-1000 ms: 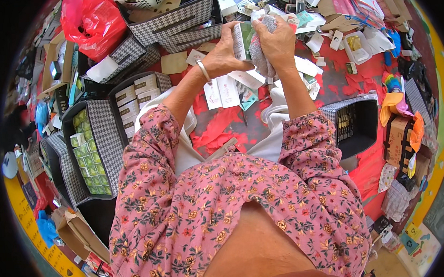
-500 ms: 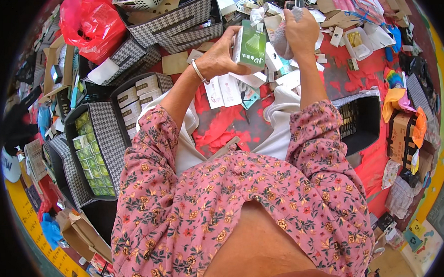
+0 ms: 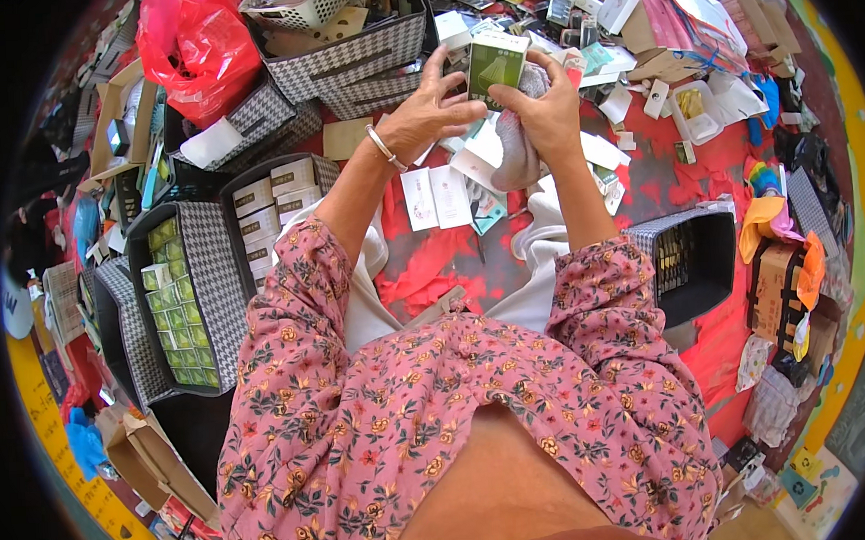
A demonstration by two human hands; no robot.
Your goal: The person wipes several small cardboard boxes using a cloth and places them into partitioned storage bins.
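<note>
The pale-printed green box point(image 3: 497, 66) points lengthwise away; right fingers point(image 3: 508, 98) grip it with grey cloth point(image 3: 517, 160); left fingers point(image 3: 457, 109) spread alongside.

Red bag point(image 3: 206, 63) cropped, part-hidden grey bundle point(image 3: 515, 157), possibly cloth

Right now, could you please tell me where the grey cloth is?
In the head view, the grey cloth is at upper centre, in the right hand, hanging just below the green box.
</note>
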